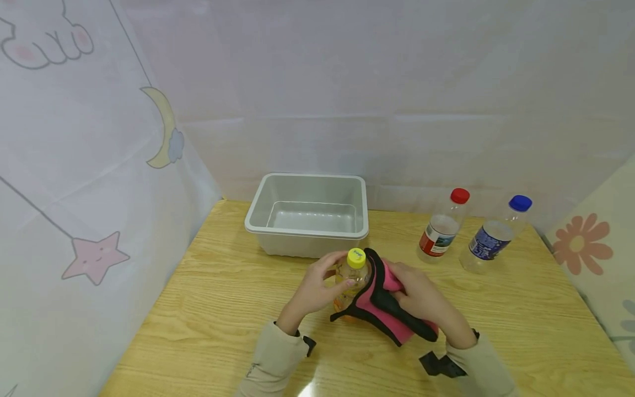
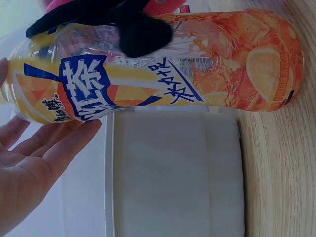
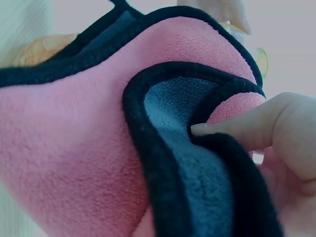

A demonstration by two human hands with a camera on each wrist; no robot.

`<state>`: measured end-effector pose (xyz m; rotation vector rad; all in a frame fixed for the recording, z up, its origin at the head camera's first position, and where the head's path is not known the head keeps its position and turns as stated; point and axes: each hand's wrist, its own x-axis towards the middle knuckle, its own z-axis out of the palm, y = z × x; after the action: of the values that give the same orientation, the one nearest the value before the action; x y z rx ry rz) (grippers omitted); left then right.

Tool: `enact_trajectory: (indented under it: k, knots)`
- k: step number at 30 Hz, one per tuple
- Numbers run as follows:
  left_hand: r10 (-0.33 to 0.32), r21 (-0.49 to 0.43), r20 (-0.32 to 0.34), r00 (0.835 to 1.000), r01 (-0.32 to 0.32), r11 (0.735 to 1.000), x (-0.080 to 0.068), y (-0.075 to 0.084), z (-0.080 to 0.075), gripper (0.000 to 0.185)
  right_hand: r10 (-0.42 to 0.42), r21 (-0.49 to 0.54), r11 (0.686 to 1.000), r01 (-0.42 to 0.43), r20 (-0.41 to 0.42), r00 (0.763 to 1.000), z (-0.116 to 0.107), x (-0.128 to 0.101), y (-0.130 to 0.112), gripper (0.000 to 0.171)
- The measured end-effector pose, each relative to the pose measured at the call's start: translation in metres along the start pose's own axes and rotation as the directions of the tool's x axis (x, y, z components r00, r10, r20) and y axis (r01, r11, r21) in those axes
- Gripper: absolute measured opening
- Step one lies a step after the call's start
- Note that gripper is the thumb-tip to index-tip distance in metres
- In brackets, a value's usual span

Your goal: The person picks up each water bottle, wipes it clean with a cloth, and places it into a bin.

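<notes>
Pink fleece with a black hem, the cloth (image 1: 384, 309) is gripped in my right hand (image 1: 426, 303), thumb (image 3: 256, 129) tucked into its fold, and laid against the right side of the tea bottle (image 1: 349, 284). To wipe well, I judge the cloth should wrap flat round the label while the bottle stands steady. My left hand (image 1: 317, 286) grasps the bottle from the left, fingers round it below the yellow cap (image 1: 356, 257). It stands upright, mid-table, just near of the grey tub (image 1: 307, 212).
</notes>
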<state>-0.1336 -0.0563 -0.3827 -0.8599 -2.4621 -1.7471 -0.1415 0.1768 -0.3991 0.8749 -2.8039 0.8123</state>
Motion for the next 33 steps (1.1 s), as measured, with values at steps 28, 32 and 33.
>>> enact_trajectory:
  k: [28, 32, 33]
  knots:
    - [-0.012, -0.02, 0.003, 1.0, 0.012, 1.0, -0.003, -0.002, 0.0, 0.047, 0.001, 0.053, 0.999, -0.008, 0.14, 0.99, 0.053, 0.005, 0.028, 0.036]
    - [-0.017, -0.019, 0.002, 1.0, 0.017, 1.0, -0.003, -0.002, 0.0, 0.047, 0.026, 0.036, 0.999, -0.031, 0.146, 0.989, 0.048, 0.001, 0.028, 0.051]
    - [-0.02, -0.018, 0.0, 1.0, 0.02, 1.0, -0.003, -0.002, 0.001, 0.047, 0.032, 0.035, 0.999, -0.037, 0.145, 0.989, 0.046, -0.001, 0.029, 0.055]
